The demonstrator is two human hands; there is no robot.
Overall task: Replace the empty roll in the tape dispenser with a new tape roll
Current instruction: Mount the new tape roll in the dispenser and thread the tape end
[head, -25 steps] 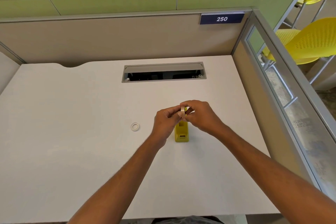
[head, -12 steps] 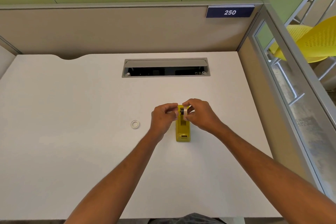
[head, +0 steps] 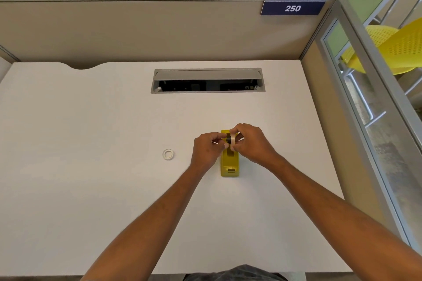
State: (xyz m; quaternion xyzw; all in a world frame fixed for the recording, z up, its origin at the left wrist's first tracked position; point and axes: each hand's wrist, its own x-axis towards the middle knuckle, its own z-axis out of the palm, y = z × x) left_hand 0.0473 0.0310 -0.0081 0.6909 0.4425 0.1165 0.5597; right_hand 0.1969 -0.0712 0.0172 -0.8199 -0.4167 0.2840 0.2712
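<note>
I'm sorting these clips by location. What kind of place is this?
Probably a study carrel or office cubicle: a white desk enclosed by partition panels, a numbered "250" plate, and a built-in cable hatch.

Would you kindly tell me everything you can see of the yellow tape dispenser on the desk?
The yellow tape dispenser looks like glossy plastic, a narrow block standing upright on the white desk, its length running away from the person. A small cutter end faces the near side. An open slot shows in its top. Both hands work just above its far end: the right hand holds a pale tape roll, the left hand a dark hub. Its far part is hidden.
</note>
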